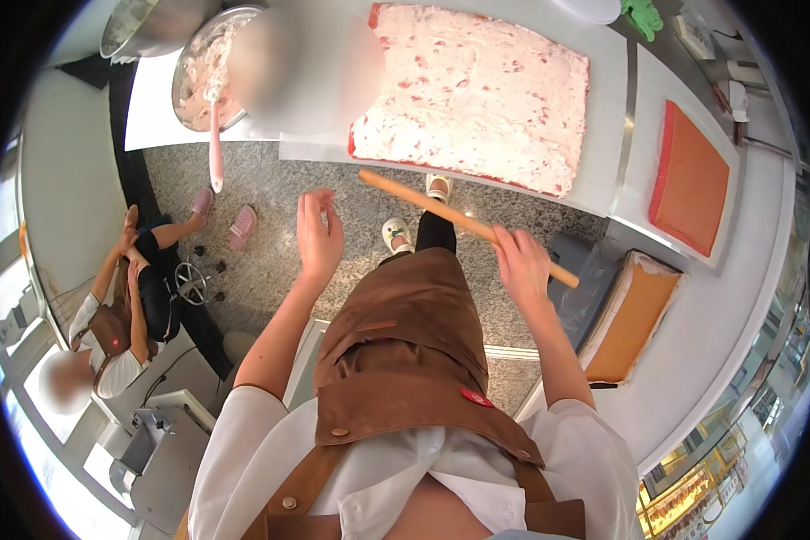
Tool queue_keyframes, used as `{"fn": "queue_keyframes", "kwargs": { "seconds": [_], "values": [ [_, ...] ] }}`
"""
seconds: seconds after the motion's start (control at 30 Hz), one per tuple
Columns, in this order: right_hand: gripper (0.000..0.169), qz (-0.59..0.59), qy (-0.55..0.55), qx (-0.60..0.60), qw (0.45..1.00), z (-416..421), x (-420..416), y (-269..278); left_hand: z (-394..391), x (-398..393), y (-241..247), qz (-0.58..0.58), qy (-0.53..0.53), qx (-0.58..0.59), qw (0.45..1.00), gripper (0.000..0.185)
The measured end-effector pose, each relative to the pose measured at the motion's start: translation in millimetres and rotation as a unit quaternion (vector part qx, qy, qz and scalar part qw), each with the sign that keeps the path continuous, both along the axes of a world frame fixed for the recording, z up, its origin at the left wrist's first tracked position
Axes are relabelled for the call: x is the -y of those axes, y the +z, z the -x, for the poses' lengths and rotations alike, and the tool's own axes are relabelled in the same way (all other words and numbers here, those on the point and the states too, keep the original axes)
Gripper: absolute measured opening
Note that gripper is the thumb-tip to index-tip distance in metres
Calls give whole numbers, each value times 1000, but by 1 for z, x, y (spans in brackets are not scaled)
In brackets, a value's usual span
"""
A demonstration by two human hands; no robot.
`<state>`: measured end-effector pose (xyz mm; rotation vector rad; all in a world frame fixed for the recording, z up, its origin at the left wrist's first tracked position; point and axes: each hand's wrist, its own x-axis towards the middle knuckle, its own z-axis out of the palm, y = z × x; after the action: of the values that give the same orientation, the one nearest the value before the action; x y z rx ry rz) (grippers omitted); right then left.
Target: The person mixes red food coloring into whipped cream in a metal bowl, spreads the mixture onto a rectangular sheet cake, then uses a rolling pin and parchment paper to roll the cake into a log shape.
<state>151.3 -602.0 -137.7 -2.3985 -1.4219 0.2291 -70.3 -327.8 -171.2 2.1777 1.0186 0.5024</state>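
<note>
My right hand [521, 262] grips a wooden rolling pin [439, 210] near one end; the pin slants up to the left, in front of the table's edge. With fingers slightly curled and nothing in it, my left hand [318, 233] hangs in the air left of the pin. Beyond both lies a large sheet of cake [472, 94], spread with pale pink cream holding red bits. Its red underside shows along the front and left edges. White paper [310, 147] sticks out at its left. A blurred patch hides what lies beside the cake's upper left.
A metal bowl [187, 111] of pink cream holds a pink-handled spatula [216, 148]. Another metal bowl [131, 34] is behind it. A red-edged cake sheet [690, 182] and a brown cake in a lined tray [631, 320] stand right. At left a person [115, 317] sits.
</note>
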Motion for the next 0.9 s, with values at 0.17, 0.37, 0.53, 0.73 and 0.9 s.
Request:
{"fn": "queue_keyframes", "kwargs": {
  "seconds": [0.17,0.37,0.53,0.73,0.9],
  "values": [
    [33,-23,31,-21,999,2,-33,-10,-13,-23,18,-249,-99,-69,961,49],
    [28,-39,28,-25,999,-5,-41,-31,-36,-56,-3,-341,-147,-94,924,49],
    [30,-78,32,20,996,-20,-40,-43,-44,-68,-10,-353,-194,-75,912,43],
    [29,-141,15,33,989,-29,-39,-57,-50,-68,-18,-377,-201,-5,904,33],
    [30,-174,9,58,983,-31,-38,-67,-54,-68,-22,-383,-207,24,900,31]
  ]
}}
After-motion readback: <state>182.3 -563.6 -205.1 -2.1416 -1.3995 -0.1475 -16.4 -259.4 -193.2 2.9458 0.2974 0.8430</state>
